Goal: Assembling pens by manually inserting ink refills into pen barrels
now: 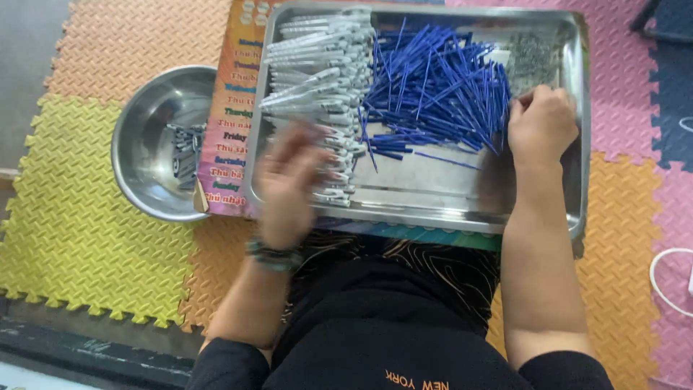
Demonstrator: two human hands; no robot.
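Note:
A steel tray [447,206] lies in front of me, holding a stack of white pen barrels [317,79] on its left, a heap of thin blue refills [433,87] in the middle and a small pile of tiny metal springs [533,58] at the far right. My left hand [289,184] is blurred with motion over the near end of the barrels; whether it holds one I cannot tell. My right hand [541,123] rests curled at the right edge of the blue refills, just below the springs, fingertips pinched on something too small to see.
A round steel bowl [144,155] with several small dark parts stands left of the tray on coloured foam floor mats [86,217]. A colourful printed board [227,130] lies under the tray. A white cable [668,278] loops at the right edge.

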